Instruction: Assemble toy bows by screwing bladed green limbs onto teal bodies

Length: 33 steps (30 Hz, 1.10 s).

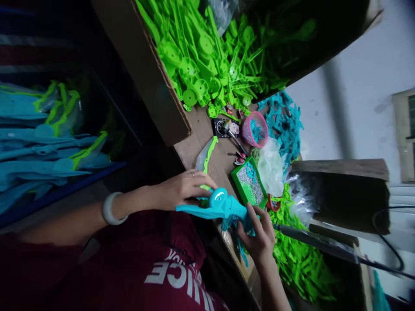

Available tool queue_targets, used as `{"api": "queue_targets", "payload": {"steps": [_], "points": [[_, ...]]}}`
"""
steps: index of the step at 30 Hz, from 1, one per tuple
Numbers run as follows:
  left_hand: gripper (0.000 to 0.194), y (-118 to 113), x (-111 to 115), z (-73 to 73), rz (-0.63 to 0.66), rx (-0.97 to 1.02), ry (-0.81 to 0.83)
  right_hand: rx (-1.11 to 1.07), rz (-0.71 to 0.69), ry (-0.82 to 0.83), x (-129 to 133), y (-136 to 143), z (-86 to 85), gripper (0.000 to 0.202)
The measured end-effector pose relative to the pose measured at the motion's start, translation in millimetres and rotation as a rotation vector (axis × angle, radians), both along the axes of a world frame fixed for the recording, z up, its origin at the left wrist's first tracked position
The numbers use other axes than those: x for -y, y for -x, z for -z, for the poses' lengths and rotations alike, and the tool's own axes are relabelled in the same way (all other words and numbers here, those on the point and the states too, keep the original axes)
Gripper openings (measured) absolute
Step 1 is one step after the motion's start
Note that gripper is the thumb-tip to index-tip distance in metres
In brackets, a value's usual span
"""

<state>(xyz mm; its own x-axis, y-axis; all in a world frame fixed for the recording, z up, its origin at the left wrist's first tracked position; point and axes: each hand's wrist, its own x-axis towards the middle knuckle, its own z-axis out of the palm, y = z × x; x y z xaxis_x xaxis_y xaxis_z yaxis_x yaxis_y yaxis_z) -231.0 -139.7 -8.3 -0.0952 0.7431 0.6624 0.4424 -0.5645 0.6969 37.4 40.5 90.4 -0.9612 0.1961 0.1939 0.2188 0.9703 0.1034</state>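
A turquoise plastic part with a round hub is held between my two hands above the table's front edge. My left hand curls its fingers at the hub end, where a bit of bright green plastic shows beneath them. My right hand grips the other end between thumb and fingers. More turquoise pieces lie under the held part, partly hidden by it. Just beyond is a green tray of small silvery bits, with a small turquoise piece in it. A curved clear blade with a green edge lies beyond my left hand.
A large cardboard box of green plastic parts stands at the back. Near it are a pink basket, a turquoise heap and a clear plastic bag. A dark, rod-like tool with a cable crosses the green pile at right.
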Motion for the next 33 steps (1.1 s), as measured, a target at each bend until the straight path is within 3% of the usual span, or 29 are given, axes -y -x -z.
{"api": "queue_targets", "payload": {"steps": [2, 6, 9, 15, 21, 26, 33], "points": [[0.018, 5.3, -4.8, -6.5, 0.138, 0.081, -0.009, 0.016, 0.014, 0.028, 1.2, 2.2, -3.2, 0.075], [0.03, 11.7, -8.3, -11.9, 0.256, 0.259, 0.153, 0.072, 0.034, 0.048, 1.3, 5.7, -7.1, 0.074], [0.02, 12.1, -9.4, -9.6, 0.316, 0.246, 0.167, 0.111, 0.046, 0.031, 1.9, 7.6, -8.9, 0.075], [0.014, 6.7, -7.5, 1.6, -0.01, 0.177, 0.097, 0.176, 0.095, 0.114, 5.3, 10.2, -5.8, 0.078], [0.058, 22.8, 18.9, 5.1, -0.162, -0.037, 0.318, 0.201, 0.063, 0.046, 2.8, 13.2, 8.5, 0.082], [0.061, 15.6, 40.0, 16.1, -0.286, 0.069, 0.333, 0.246, 0.057, 0.046, 0.4, 8.3, 12.8, 0.085], [0.065, -9.6, 46.8, 25.2, -0.391, 0.292, 0.326, 0.262, 0.143, 0.086, 1.2, 0.3, 11.3, 0.082]]}}
